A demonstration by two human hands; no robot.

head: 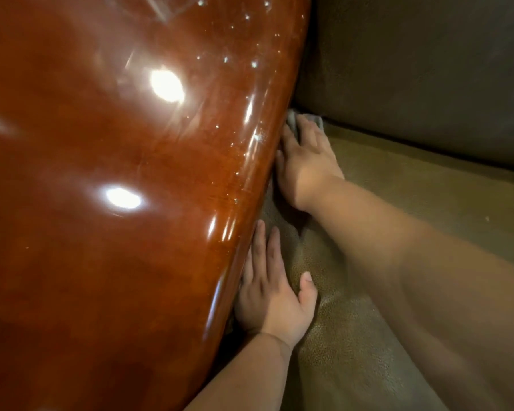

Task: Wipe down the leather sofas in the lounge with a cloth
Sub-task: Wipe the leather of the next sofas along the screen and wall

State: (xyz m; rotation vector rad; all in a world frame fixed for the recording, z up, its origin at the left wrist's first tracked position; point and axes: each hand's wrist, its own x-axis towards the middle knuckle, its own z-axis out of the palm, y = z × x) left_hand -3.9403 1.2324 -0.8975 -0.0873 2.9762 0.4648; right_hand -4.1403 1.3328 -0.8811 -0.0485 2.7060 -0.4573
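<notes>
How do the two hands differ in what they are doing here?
The right hand reaches farther in, near the backrest, pressing a grey cloth; the left hand is nearer and has no cloth, resting bare on the seat cushion. Both lie flat, fingers straight, beside the glossy wooden armrest.
</notes>
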